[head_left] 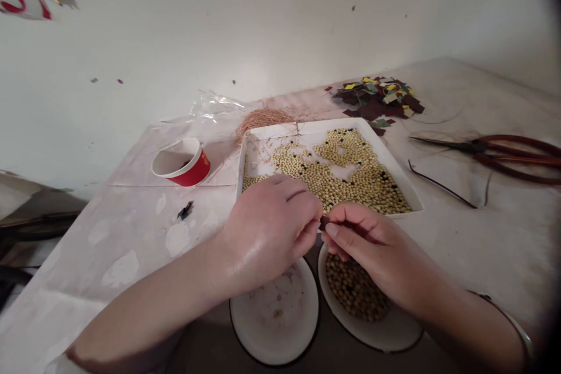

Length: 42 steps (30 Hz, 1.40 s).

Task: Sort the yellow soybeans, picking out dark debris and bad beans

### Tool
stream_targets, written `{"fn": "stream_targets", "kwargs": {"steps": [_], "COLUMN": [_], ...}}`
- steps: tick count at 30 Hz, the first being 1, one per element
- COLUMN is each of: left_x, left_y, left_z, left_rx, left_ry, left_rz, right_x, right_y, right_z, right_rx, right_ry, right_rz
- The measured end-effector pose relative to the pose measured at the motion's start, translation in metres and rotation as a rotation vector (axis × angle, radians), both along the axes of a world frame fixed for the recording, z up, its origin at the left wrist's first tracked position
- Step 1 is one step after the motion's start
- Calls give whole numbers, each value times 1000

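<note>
My left hand (276,225) is closed, its thumb and fingers pinched at one end of a small dark brown piece (324,222). From the other side my right hand (363,239) pinches the same piece between thumb and forefinger. Both hands are over the near edge of a white tray (414,201) with many pale yellow beads and some black ones. Below my left hand is a white dish (274,342) with a few small bits in it. Partly under my right hand sits a bowl (398,333) of brownish beads.
A red and white paper cup (190,172) stands left of the tray, with dark scraps (185,210) nearby. Behind lie a copper-coloured wire bundle (265,121), clear plastic (214,105) and a pile of coloured pieces (381,98). Scissors (491,149) and a thin dark strip (442,185) lie right.
</note>
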State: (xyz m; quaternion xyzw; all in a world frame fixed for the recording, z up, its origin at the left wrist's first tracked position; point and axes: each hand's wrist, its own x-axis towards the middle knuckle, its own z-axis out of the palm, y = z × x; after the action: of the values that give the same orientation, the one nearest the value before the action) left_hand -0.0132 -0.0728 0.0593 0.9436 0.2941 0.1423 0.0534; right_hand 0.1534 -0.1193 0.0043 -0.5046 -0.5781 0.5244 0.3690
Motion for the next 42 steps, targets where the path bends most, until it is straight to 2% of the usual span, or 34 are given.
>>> {"fn": "stream_targets", "kwargs": {"steps": [7,11,13,17,19,23,29,42], "left_x": [1,-5,-11,-23,-25,-24,-22,-18], "left_y": [0,4,3,0,4,23,42,42], "left_z": [0,9,16,22,20,2,-25,-33], "left_rx": [0,9,-57,-232,-216,-43,14,-15], "left_ry": [19,49,137,362,408,408,429,416], "left_rz": [-13,42,43,-80,-71,98,105,117], "right_x": [0,0,0,-1,-1,-1,0,-1], "right_y": [0,0,-1,-1,-1,-1,-1,-2], "right_z": [0,0,0,1,1,2,1,-4], "right_rx": [-4,-25,-39,-65,-66,-71,-60,-81], "right_ry": [7,15,15,13,18,13,-14,31], "right_rz": [-6,-5,-18,-33,-35,-32,-26,-22]}}
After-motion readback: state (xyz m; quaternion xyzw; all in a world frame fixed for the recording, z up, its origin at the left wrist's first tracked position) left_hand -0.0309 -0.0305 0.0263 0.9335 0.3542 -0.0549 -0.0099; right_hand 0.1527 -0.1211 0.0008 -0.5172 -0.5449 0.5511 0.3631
